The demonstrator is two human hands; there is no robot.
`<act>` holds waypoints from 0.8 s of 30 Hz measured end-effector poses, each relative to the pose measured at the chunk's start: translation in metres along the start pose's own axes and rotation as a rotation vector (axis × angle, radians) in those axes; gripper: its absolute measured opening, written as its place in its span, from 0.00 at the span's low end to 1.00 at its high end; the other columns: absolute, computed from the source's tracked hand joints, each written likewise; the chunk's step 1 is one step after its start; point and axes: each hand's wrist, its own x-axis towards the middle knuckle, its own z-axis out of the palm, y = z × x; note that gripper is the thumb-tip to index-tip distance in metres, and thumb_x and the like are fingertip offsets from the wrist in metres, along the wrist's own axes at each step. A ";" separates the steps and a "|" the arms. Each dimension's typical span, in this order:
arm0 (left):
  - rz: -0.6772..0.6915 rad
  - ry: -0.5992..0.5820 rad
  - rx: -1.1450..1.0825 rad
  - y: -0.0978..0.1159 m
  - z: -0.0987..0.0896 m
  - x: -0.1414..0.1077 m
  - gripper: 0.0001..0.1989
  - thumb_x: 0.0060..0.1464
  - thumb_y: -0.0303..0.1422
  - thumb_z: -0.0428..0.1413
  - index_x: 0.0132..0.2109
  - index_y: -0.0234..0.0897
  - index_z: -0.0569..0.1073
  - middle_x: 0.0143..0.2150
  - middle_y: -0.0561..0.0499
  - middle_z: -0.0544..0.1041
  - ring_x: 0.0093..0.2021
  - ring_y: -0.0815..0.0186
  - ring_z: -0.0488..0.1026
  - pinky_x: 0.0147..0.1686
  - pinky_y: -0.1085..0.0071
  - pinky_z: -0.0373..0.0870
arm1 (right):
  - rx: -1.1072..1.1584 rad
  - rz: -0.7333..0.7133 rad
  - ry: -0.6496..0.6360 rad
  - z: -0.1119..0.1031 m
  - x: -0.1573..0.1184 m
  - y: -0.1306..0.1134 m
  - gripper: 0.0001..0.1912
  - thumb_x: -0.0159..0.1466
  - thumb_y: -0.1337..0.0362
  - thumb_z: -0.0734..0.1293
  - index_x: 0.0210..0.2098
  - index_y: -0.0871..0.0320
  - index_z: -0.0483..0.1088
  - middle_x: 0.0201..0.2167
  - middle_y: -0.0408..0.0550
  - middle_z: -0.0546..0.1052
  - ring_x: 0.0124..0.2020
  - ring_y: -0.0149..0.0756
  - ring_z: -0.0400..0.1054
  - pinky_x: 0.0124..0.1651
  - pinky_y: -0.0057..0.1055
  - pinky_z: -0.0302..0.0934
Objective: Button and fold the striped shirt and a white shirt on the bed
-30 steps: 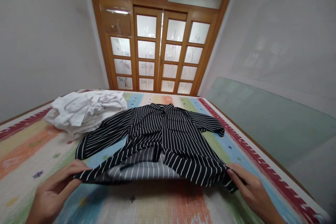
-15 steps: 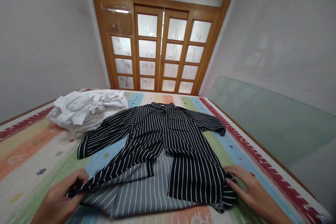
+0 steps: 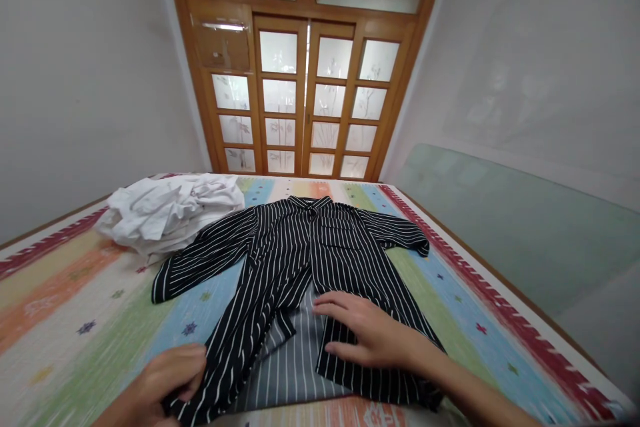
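Note:
A black shirt with white stripes (image 3: pixel 345 250) lies spread front-up, its collar away from me and its lower front parted, baring the grey striped inside. At the near left corner of the hem, my left hand (image 3: pixel 173 380) is closed on the cloth. Over the right front panel, close to the parted edge, is my right hand (image 3: pixel 363 330), its fingers apart and holding nothing. Whether its fingertips touch the fabric I cannot tell. The forearm hides part of the shirt's lower right side.
Beneath the shirt is a multicoloured striped cover (image 3: pixel 65 327) with small star and snowflake prints. A heap of white clothes (image 3: pixel 165 207) sits at the back left, touching the left sleeve. Walls flank both sides; wooden glazed doors (image 3: pixel 305 93) stand beyond.
My right hand has let go of the right hem corner and moved left over the front panel. My left hand has shifted right with the left hem corner, drawing that side inward.

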 end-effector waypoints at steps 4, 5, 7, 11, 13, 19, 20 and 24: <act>-0.004 -0.255 -0.125 0.021 0.003 0.006 0.04 0.47 0.32 0.56 0.27 0.41 0.68 0.27 0.52 0.73 0.31 0.66 0.67 0.35 0.75 0.67 | -0.100 -0.113 -0.142 0.018 0.042 -0.010 0.33 0.63 0.57 0.66 0.65 0.57 0.56 0.64 0.55 0.62 0.55 0.45 0.66 0.50 0.40 0.66; -0.024 -0.325 -0.143 0.026 0.002 0.009 0.04 0.48 0.33 0.56 0.28 0.41 0.69 0.28 0.52 0.74 0.31 0.66 0.67 0.34 0.75 0.67 | -0.125 -0.134 -0.155 0.022 0.050 -0.012 0.34 0.63 0.57 0.66 0.66 0.57 0.54 0.64 0.56 0.62 0.54 0.45 0.67 0.47 0.39 0.66; -0.060 -0.465 -0.178 0.034 -0.003 0.017 0.06 0.48 0.37 0.58 0.30 0.41 0.72 0.30 0.53 0.75 0.31 0.67 0.68 0.34 0.76 0.66 | -0.164 -0.163 -0.175 0.029 0.063 -0.013 0.35 0.63 0.57 0.66 0.66 0.56 0.52 0.62 0.56 0.64 0.50 0.44 0.69 0.43 0.36 0.67; -0.071 -0.594 -0.274 0.032 -0.017 0.046 0.17 0.47 0.49 0.59 0.36 0.41 0.75 0.31 0.53 0.77 0.33 0.66 0.70 0.38 0.74 0.67 | -0.250 -0.173 -0.196 0.036 0.074 -0.013 0.28 0.64 0.58 0.65 0.62 0.54 0.60 0.50 0.52 0.72 0.37 0.37 0.71 0.33 0.30 0.63; -0.123 -0.471 -0.204 0.021 -0.019 0.068 0.20 0.55 0.50 0.50 0.34 0.39 0.75 0.31 0.52 0.77 0.34 0.65 0.72 0.38 0.73 0.67 | -0.292 -0.190 -0.186 0.038 0.074 -0.012 0.21 0.65 0.59 0.64 0.56 0.54 0.66 0.45 0.50 0.73 0.33 0.34 0.69 0.31 0.28 0.60; -0.276 -0.147 0.108 -0.038 0.006 0.130 0.21 0.57 0.48 0.46 0.39 0.38 0.75 0.38 0.47 0.80 0.40 0.58 0.76 0.43 0.66 0.70 | -0.337 -0.276 -0.136 0.041 0.069 -0.006 0.08 0.65 0.62 0.63 0.36 0.59 0.72 0.36 0.47 0.73 0.37 0.34 0.65 0.35 0.29 0.60; -0.281 -0.121 0.134 -0.048 0.012 0.137 0.21 0.56 0.48 0.47 0.40 0.38 0.75 0.41 0.45 0.80 0.43 0.56 0.76 0.47 0.64 0.70 | -0.336 -0.279 -0.127 0.040 0.069 -0.006 0.08 0.65 0.62 0.63 0.35 0.59 0.71 0.36 0.48 0.73 0.38 0.35 0.65 0.37 0.30 0.60; -0.335 -0.067 0.172 -0.076 0.034 0.157 0.26 0.55 0.48 0.47 0.50 0.34 0.72 0.53 0.39 0.76 0.55 0.51 0.72 0.57 0.57 0.64 | -0.301 -0.289 -0.120 0.037 0.064 -0.004 0.06 0.63 0.64 0.64 0.34 0.60 0.70 0.37 0.49 0.73 0.39 0.35 0.64 0.41 0.32 0.61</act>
